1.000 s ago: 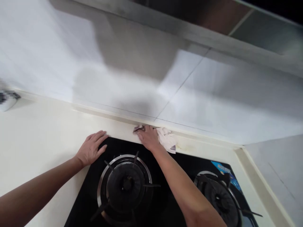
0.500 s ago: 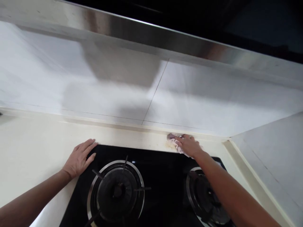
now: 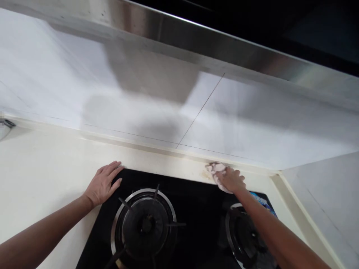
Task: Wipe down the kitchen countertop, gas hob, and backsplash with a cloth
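Note:
My right hand (image 3: 232, 180) is closed on a crumpled pinkish-white cloth (image 3: 217, 170), pressed to the cream countertop (image 3: 157, 163) behind the stove. A yellowish-brown stain (image 3: 206, 174) shows on the counter just left of the cloth. My left hand (image 3: 103, 183) lies flat with its fingers stretched out, resting on the counter at the back left corner of the black gas stove (image 3: 200, 209). Nothing is in it.
The left burner (image 3: 146, 224) has raised metal pan supports; the right burner (image 3: 249, 235) is partly hidden under my forearm. A range hood (image 3: 196, 35) hangs low over the tiled wall (image 3: 146, 112). A blue sticker (image 3: 263, 201) marks the stove's right corner.
The view has shifted, so the scene sits slightly further right. My right hand has turned a little on the cloth, which is bunched differently. My left hand stays by the stove corner.

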Available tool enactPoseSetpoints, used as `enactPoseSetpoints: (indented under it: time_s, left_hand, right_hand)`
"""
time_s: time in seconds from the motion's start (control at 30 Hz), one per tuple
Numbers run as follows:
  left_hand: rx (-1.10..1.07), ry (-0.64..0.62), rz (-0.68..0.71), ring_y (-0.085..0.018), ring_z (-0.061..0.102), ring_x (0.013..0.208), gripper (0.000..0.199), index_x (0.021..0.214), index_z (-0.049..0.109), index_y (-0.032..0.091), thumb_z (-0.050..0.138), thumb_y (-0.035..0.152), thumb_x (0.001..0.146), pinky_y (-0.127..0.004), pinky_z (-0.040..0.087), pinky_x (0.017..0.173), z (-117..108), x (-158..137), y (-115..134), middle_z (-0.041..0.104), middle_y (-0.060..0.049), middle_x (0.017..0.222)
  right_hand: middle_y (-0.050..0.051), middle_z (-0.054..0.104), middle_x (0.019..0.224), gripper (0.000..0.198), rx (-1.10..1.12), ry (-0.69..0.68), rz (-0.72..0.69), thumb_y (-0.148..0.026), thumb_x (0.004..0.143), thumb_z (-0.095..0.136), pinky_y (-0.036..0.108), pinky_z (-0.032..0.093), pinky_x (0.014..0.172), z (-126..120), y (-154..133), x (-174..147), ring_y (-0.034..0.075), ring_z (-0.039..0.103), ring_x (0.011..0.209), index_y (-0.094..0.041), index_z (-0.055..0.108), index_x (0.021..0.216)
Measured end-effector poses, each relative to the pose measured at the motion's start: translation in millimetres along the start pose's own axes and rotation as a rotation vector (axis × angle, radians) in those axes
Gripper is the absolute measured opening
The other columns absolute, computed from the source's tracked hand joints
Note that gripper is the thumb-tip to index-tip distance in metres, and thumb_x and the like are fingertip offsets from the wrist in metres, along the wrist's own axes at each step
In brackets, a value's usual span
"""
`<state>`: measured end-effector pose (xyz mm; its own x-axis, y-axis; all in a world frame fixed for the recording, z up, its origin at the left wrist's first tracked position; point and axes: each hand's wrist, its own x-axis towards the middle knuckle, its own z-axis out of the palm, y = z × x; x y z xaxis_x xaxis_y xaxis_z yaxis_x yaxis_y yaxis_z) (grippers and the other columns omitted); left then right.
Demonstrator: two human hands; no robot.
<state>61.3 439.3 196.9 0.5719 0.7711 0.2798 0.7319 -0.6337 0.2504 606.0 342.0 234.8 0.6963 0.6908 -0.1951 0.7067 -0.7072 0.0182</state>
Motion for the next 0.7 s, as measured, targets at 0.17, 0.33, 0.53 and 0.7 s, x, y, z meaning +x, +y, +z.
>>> enactPoseSetpoints:
  time_s: [0.17, 0.33, 0.53, 0.7]
  left_hand:
    - [0.013, -0.005, 0.011, -0.03, 0.047, 0.141, 0.051, 0.14, 0.053, 0.023, 0.041, 0.046, 0.097, -0.051, 0.041, 0.112, 1.4, 0.3, -1.9, 0.054, -0.012, 0.148]
    - [0.02, 0.022, 0.035, -0.031, 0.051, 0.137, 0.051, 0.138, 0.054, 0.024, 0.039, 0.049, 0.097, -0.052, 0.044, 0.11, 3.1, 0.6, -8.1, 0.057, -0.012, 0.146]
    - [0.054, 0.025, 0.059, -0.029, 0.051, 0.137, 0.051, 0.141, 0.052, 0.026, 0.039, 0.049, 0.097, -0.049, 0.044, 0.11, 5.2, 0.5, -15.0, 0.056, -0.011, 0.147]
    - [0.058, 0.011, 0.051, -0.03, 0.05, 0.137, 0.054, 0.141, 0.052, 0.022, 0.038, 0.049, 0.097, -0.049, 0.043, 0.11, 5.3, 0.0, -14.5, 0.055, -0.012, 0.148]
  right_hand:
    - [0.02, 0.038, 0.146, 0.07, 0.075, -0.022, -0.349, -0.061, 0.081, 0.055, 0.054, 0.044, 0.089, 7.1, -110.8, -51.6, 0.044, 0.042, 0.125, -0.025, 0.049, 0.141]
    - [0.016, 0.049, 0.132, 0.051, 0.301, 0.028, -0.53, -0.043, 0.074, 0.066, 0.052, 0.043, 0.092, 9.7, -196.5, -89.7, 0.038, 0.045, 0.12, -0.026, 0.06, 0.122]
    - [0.002, 0.064, 0.097, 0.032, 0.923, -0.016, -0.476, -0.034, 0.069, 0.057, 0.033, 0.05, 0.079, -6.4, -138.5, -65.5, 0.02, 0.059, 0.09, -0.022, 0.058, 0.099]
    - [-0.003, 0.06, 0.078, 0.052, 1.166, 0.182, -0.083, -0.04, 0.063, 0.063, 0.026, 0.045, 0.056, -40.9, 27.7, -11.1, 0.015, 0.055, 0.064, -0.021, 0.052, 0.11]
